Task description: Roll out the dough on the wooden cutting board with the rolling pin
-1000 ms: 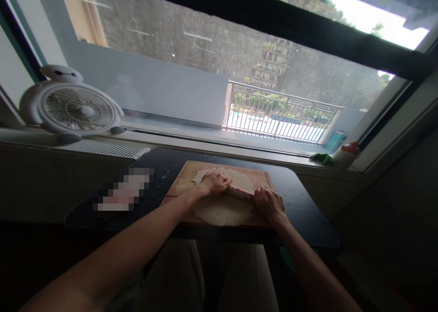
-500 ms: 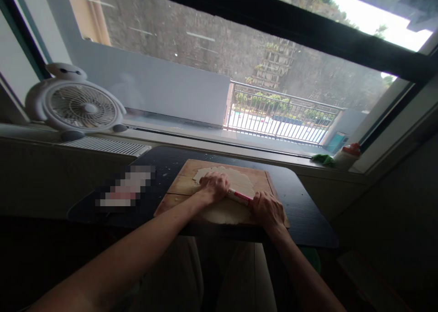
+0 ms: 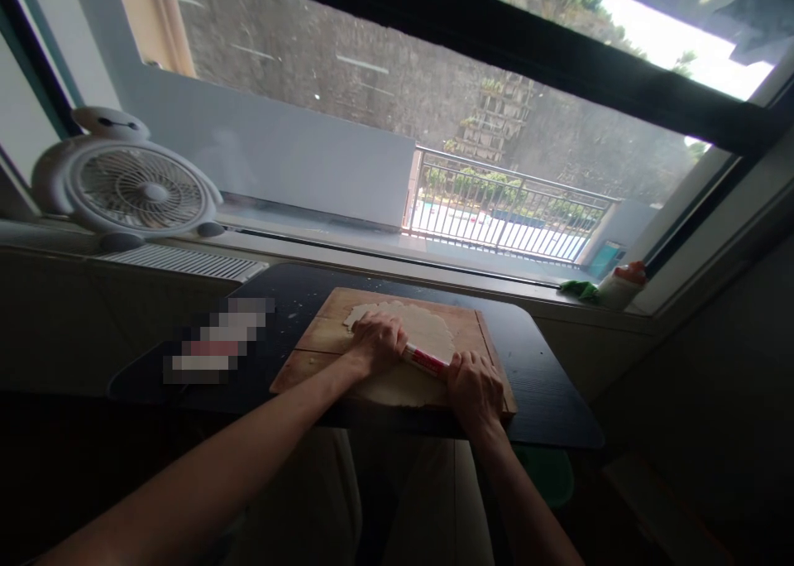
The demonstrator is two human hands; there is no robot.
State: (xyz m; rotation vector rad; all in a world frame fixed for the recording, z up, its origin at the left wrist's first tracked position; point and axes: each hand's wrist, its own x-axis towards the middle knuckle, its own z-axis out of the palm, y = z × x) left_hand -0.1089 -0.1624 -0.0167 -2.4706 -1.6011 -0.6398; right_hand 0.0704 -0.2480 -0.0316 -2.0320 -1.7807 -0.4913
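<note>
A sheet of pale dough (image 3: 423,322) with ragged edges lies flat on a wooden board (image 3: 316,334). Across it, at a slant, rests a rolling pin (image 3: 427,361) with a red and white band showing in the middle. My left hand (image 3: 380,338) is closed over its far-left end, fingers curled down. The near-right end is in my right hand (image 3: 476,386), which grips it from above. Both ends of the pin are hidden beneath my fingers. Some of the dough reaches the board's near edge.
The board sits on a dark table (image 3: 539,376). A blurred-out item (image 3: 217,342) lies at its left. On the sill behind stand a white fan (image 3: 145,185), a green cloth (image 3: 578,290) and a bottle with an orange top (image 3: 624,286). Under the table shows something green (image 3: 549,475).
The whole view has shifted slightly left. Both hands keep their grip, and the rolling pin sits very slightly closer to me on the dough.
</note>
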